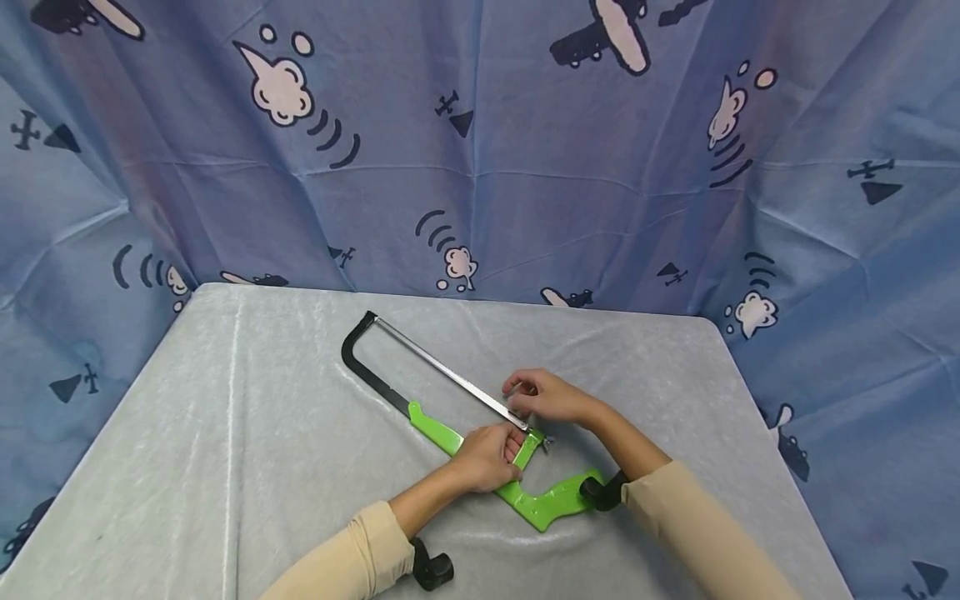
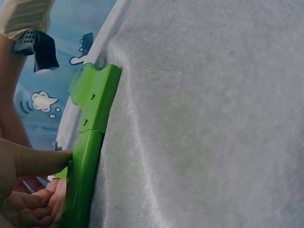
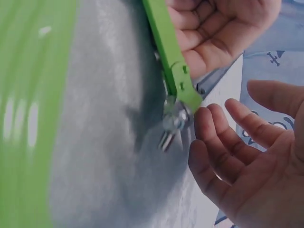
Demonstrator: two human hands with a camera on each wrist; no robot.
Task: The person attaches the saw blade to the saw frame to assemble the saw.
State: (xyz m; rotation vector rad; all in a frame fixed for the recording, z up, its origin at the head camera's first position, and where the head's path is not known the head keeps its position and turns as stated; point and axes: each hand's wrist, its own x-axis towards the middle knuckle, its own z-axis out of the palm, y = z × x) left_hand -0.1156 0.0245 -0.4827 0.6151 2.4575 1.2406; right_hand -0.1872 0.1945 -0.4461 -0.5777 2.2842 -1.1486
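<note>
A hacksaw with a bright green frame (image 1: 438, 433) and a black curved front lies slanted on the table, its silvery blade (image 1: 450, 372) on the far side. My left hand (image 1: 487, 457) grips the green frame beside the rear blade post, thumb on the near side in the left wrist view. My right hand (image 1: 551, 396) is by the rear end of the blade, fingers loosely bent, holding nothing. In the right wrist view a metal wing nut (image 3: 175, 118) sits at the post's end, just beside the right fingertips. The green handle (image 1: 558, 502) reaches under the right forearm.
A pale grey cloth (image 1: 300, 500) covers the table. Blue patterned curtains (image 1: 480, 150) hang behind it and at both sides. Black wrist mounts (image 1: 432, 569) are on both arms, the right one over the handle's end.
</note>
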